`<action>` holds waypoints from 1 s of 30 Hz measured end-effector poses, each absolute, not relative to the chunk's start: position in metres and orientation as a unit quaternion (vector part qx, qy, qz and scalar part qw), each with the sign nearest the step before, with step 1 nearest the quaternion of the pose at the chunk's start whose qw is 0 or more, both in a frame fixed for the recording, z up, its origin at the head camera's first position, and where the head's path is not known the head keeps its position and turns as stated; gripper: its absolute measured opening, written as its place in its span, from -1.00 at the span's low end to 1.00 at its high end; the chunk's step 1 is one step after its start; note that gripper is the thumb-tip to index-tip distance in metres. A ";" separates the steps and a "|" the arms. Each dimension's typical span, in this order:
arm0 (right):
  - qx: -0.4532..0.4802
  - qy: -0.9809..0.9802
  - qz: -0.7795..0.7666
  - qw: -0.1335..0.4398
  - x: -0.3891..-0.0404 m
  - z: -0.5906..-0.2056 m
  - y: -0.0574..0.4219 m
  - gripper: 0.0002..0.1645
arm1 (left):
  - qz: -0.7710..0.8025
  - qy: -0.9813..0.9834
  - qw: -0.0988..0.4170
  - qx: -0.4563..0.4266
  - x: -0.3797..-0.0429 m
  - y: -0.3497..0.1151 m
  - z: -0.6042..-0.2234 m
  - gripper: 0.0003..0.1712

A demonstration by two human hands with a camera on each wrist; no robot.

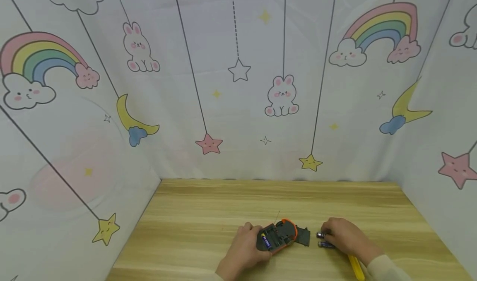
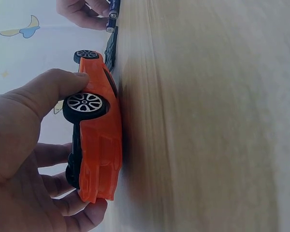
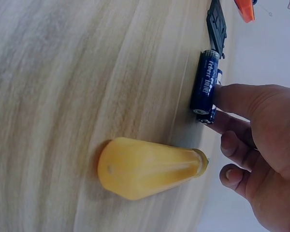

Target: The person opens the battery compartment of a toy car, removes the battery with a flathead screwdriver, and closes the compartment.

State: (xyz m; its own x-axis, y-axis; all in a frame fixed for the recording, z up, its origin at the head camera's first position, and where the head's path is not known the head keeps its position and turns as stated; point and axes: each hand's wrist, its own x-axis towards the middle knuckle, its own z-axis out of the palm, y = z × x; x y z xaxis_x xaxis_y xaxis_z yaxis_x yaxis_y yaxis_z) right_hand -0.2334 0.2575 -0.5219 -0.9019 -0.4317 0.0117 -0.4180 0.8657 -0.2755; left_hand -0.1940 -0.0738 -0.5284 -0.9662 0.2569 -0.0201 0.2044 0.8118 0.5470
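An orange toy car (image 2: 100,145) lies upside down on the table, gripped along its sides by my left hand (image 1: 244,248). Its dark underside (image 1: 286,229) faces up with the battery compartment uncovered, and one blue battery (image 1: 266,241) sits inside. To the right, my right hand (image 1: 344,237) pinches the farther of two loose batteries (image 1: 319,234) between thumb and fingers, partly hiding it. The nearer blue battery (image 3: 204,82) lies alongside, close to the thumb. Between car and batteries rests a black battery cover (image 1: 303,236).
A yellow-handled tool (image 3: 147,166) lies on the table below my right wrist; its far end is hidden. The wood-grain table (image 1: 193,206) is bounded by white cloth walls (image 1: 246,115) with cartoon prints. A thin wire (image 1: 277,216) sticks out from the car.
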 end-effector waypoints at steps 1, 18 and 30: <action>-0.220 0.966 -0.137 0.025 -0.233 -0.522 0.257 -0.90 | 0.281 0.951 0.045 0.122 -0.194 -0.074 -0.529 -0.08; -0.258 0.946 -0.195 -0.006 -0.222 -0.502 0.209 -0.65 | 0.298 0.945 0.061 0.121 -0.193 -0.075 -0.529 -0.07; -0.309 0.927 -0.213 -0.012 -0.214 -0.506 0.146 -0.69 | 0.299 0.943 0.050 0.135 -0.193 -0.075 -0.530 -0.10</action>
